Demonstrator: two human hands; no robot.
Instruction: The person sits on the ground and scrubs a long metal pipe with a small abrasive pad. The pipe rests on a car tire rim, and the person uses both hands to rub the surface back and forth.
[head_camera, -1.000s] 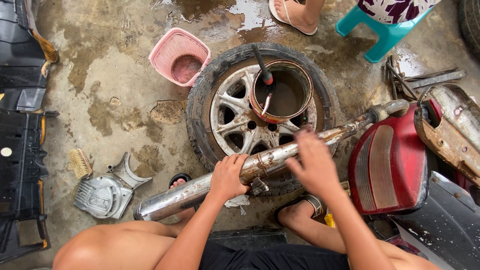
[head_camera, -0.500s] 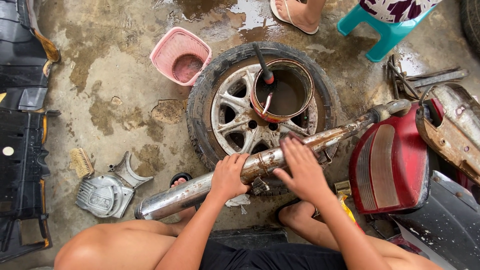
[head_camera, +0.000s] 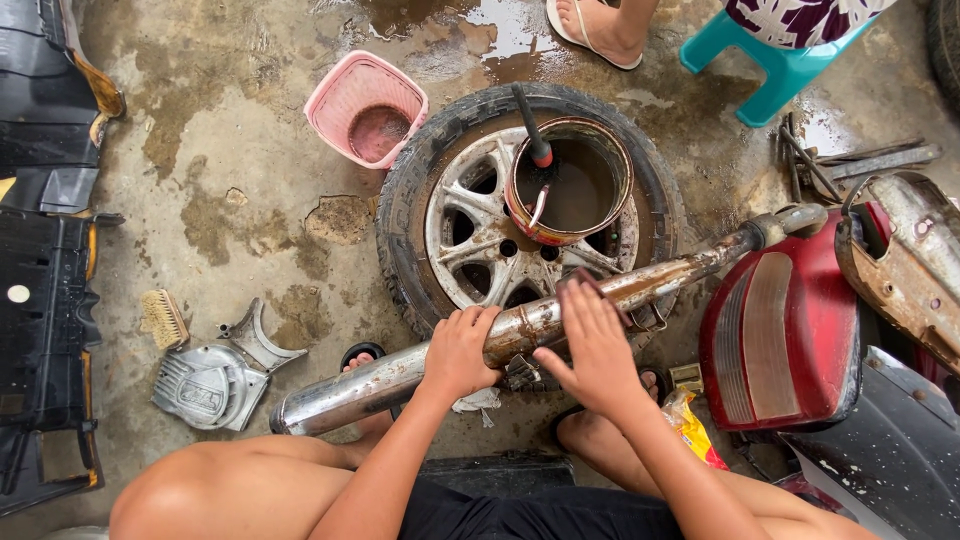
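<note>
A long, rusty, chromed exhaust pipe (head_camera: 360, 390) lies slanted across my lap and over a car wheel (head_camera: 420, 190) lying flat on the wet concrete. My left hand (head_camera: 460, 350) is closed around the pipe's thick middle part. Just to its right, my right hand (head_camera: 592, 340) lies flat on the pipe with fingers stretched out, pressing a small dark sheet (head_camera: 600, 288) against the metal. The pipe's thin end (head_camera: 790, 220) reaches up to the right. A round tin of brown water (head_camera: 622, 175) stands in the wheel, with a dark-handled brush (head_camera: 535, 130) leaning in it.
A pink basket (head_camera: 345, 95) stands beyond the wheel. A red tail-light body part (head_camera: 780, 330) and a rusty part (head_camera: 920, 260) are at the right. A grey engine cover (head_camera: 205, 385), a scrub brush (head_camera: 163, 318) and black panels (head_camera: 40, 330) lie left. Another person's sandalled foot (head_camera: 595, 25) and a teal stool (head_camera: 780, 70) are at the top.
My right hand has slid down and left along the pipe, closer to my left hand. The left hand and the pipe have stayed in place.
</note>
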